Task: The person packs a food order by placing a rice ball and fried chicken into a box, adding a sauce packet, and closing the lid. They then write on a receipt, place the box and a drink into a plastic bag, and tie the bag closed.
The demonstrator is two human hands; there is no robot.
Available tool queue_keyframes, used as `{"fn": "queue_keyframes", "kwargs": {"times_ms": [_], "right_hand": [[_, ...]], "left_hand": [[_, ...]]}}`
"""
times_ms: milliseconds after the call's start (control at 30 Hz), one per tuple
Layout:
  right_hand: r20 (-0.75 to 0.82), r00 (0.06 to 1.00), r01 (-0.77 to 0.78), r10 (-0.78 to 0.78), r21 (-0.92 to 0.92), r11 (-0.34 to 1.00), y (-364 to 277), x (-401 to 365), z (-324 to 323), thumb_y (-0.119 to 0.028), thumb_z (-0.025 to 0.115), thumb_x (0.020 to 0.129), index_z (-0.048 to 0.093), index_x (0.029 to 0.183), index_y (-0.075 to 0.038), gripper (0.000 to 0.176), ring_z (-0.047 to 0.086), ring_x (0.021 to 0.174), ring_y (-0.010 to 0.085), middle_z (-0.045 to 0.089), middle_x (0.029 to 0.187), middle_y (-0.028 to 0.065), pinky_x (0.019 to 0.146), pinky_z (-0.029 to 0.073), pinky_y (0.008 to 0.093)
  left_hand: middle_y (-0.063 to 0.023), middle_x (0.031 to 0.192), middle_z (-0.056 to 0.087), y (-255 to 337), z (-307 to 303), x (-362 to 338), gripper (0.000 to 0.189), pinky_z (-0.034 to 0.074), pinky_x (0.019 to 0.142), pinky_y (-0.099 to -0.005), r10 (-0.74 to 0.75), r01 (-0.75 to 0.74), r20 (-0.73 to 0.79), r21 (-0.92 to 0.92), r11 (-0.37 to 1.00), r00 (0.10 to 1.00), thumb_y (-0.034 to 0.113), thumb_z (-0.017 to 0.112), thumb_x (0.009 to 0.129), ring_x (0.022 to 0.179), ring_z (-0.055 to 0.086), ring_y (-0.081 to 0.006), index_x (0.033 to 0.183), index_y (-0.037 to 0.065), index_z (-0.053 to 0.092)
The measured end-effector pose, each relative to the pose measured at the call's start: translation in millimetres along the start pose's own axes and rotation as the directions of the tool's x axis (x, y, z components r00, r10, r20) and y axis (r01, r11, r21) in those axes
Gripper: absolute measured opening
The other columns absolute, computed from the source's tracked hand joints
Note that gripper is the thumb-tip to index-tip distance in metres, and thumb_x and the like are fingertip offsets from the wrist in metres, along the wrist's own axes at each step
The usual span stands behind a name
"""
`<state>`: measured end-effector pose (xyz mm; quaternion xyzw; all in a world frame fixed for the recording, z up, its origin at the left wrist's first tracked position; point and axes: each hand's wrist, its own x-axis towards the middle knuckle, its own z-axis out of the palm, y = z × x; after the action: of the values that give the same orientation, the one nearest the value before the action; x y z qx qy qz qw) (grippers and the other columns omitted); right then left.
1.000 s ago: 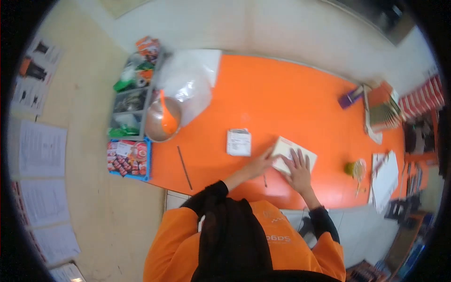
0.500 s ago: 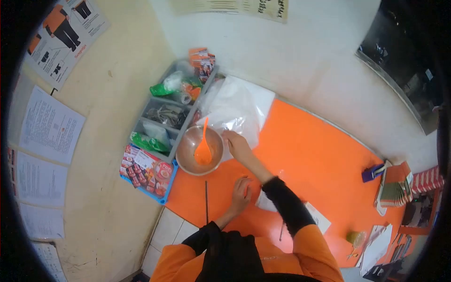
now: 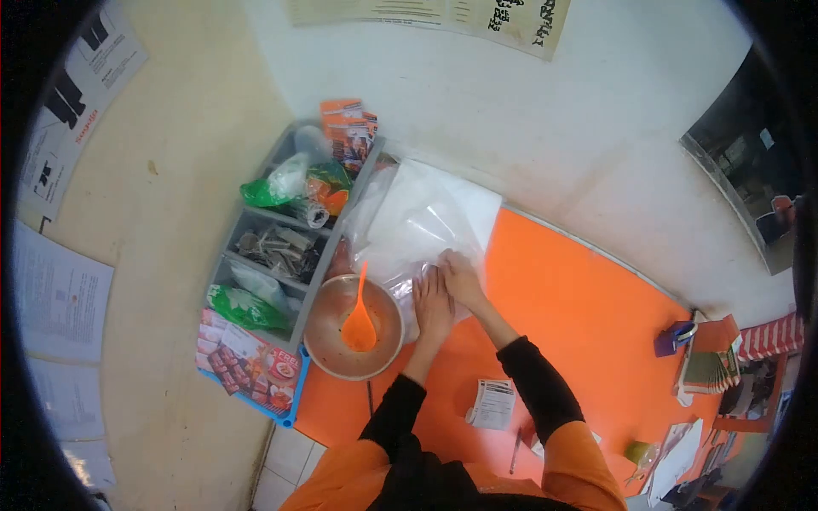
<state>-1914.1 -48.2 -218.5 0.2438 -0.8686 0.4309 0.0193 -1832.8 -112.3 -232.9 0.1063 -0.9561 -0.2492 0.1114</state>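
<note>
My left hand lies with its fingers stretched out on the near edge of clear plastic bags. Right beside it, my right hand has its fingers curled in on the same plastic, seeming to pinch it. The bags are spread over white sheets at the back of the orange table. Left of my hands stands a metal bowl. An orange ladle rests in it, with its handle leaning up toward the rim.
A grey divided bin with packets and sachets stands at the left, beside a blue tray of printed packs. A printed slip and a pen lie near my body. A booklet rack and papers are at the right.
My right hand has gone from beside the bowl's rim to the plastic bags. My left hand has risen from the table's near part to join it. The view has shifted slightly.
</note>
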Motion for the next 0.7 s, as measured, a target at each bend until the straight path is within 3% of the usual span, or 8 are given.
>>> {"fn": "queue_keyframes", "kwargs": {"times_ms": [67, 100, 167, 200, 367, 500, 567, 700], "right_hand": [[0.138, 0.988, -0.078, 0.074, 0.025, 0.997, -14, -2, -20, -0.002, 0.047, 0.076, 0.049, 0.084, -0.002, 0.009, 0.048, 0.081, 0.0374, 0.05, 0.082, 0.0191, 0.069, 0.04, 0.0403], [0.25, 0.968, -0.07, -0.013, 0.321, 0.945, -8, -3, -27, 0.001, 0.045, 0.076, 0.047, 0.084, -0.002, 0.009, 0.048, 0.08, 0.0371, 0.049, 0.084, 0.0183, 0.07, 0.041, 0.0387], [0.288, 0.955, -0.052, -0.076, 0.412, 0.91, -26, -19, -41, 0.002, 0.045, 0.076, 0.048, 0.087, -0.002, 0.012, 0.049, 0.083, 0.033, 0.051, 0.088, 0.0156, 0.072, 0.041, 0.0358], [0.305, 0.946, -0.044, -0.109, 0.456, 0.889, -36, -23, -48, 0.003, 0.045, 0.076, 0.048, 0.089, -0.002, 0.014, 0.049, 0.085, 0.031, 0.051, 0.09, 0.0142, 0.073, 0.041, 0.0344], [0.013, 0.997, 0.083, -0.082, -0.126, 0.989, -29, -7, -42, -0.007, 0.052, 0.077, 0.049, 0.108, -0.004, 0.032, 0.048, 0.102, 0.0289, 0.051, 0.103, 0.0148, 0.082, 0.039, 0.0335], [-0.194, 0.96, 0.046, -0.201, -0.602, 0.797, -2, 11, -19, -0.016, 0.059, 0.074, 0.052, 0.108, -0.007, 0.035, 0.049, 0.102, 0.0271, 0.053, 0.102, 0.0132, 0.084, 0.038, 0.0369], [-0.082, 0.996, -0.035, -0.019, -0.614, 0.788, -5, 18, -28, -0.017, 0.059, 0.073, 0.053, 0.106, -0.007, 0.034, 0.05, 0.1, 0.0262, 0.054, 0.103, 0.0114, 0.084, 0.037, 0.0386], [0.234, 0.947, -0.005, 0.22, -0.673, 0.74, 16, 36, -47, -0.017, 0.059, 0.075, 0.054, 0.101, -0.008, 0.028, 0.053, 0.094, 0.0251, 0.055, 0.105, 0.0081, 0.081, 0.039, 0.0363]], "left_hand": [[-0.0165, 0.136, 0.029, 8, -4, 25, 0.057, 0.012, 0.105, -0.0489, -0.013, 0.0, 0.205, 0.066, 0.998, 0.979, 0.018, 0.049, 0.079, 0.127, 0.021, -0.0344, 0.13, 0.0, 0.031], [-0.0147, 0.136, 0.03, 6, 4, 36, 0.057, 0.013, 0.104, -0.0486, 0.014, -0.019, 0.096, 0.05, 0.999, 0.995, 0.021, 0.048, 0.08, 0.127, 0.022, -0.0342, 0.13, 0.002, 0.031], [-0.0111, 0.136, 0.031, 2, 26, 53, 0.056, 0.014, 0.104, -0.0482, 0.062, -0.059, -0.126, 0.027, 0.998, 0.99, 0.028, 0.045, 0.081, 0.126, 0.023, -0.0339, 0.13, 0.005, 0.032], [-0.0107, 0.136, 0.031, 6, 26, 61, 0.054, 0.015, 0.103, -0.0485, 0.023, -0.019, -0.058, 0.071, 0.997, 0.998, 0.028, 0.046, 0.081, 0.126, 0.023, -0.0333, 0.129, 0.007, 0.034], [-0.0088, 0.135, 0.032, 15, 14, 83, 0.048, 0.021, 0.099, -0.0504, -0.23, 0.131, 0.256, 0.354, 0.926, 0.939, 0.027, 0.048, 0.078, 0.127, 0.024, -0.0303, 0.125, 0.016, 0.043], [-0.0107, 0.13, 0.037, -2, 39, 65, 0.053, 0.024, 0.095, -0.0517, -0.007, 0.04, -0.197, 0.167, 0.985, 0.98, 0.025, 0.051, 0.078, 0.123, 0.029, -0.0323, 0.127, 0.011, 0.037], [-0.0118, 0.127, 0.04, 7, 22, 61, 0.054, 0.027, 0.093, -0.049, 0.049, 0.0, -0.27, 0.18, 0.984, 0.962, 0.023, 0.054, 0.076, 0.12, 0.031, -0.032, 0.124, 0.006, 0.038], [-0.0128, 0.129, 0.038, -2, 21, 70, 0.057, 0.028, 0.091, -0.0515, -0.077, 0.08, -0.142, 0.012, 0.997, 0.987, 0.028, 0.054, 0.078, 0.119, 0.033, -0.0326, 0.129, 0.014, 0.035]]}}
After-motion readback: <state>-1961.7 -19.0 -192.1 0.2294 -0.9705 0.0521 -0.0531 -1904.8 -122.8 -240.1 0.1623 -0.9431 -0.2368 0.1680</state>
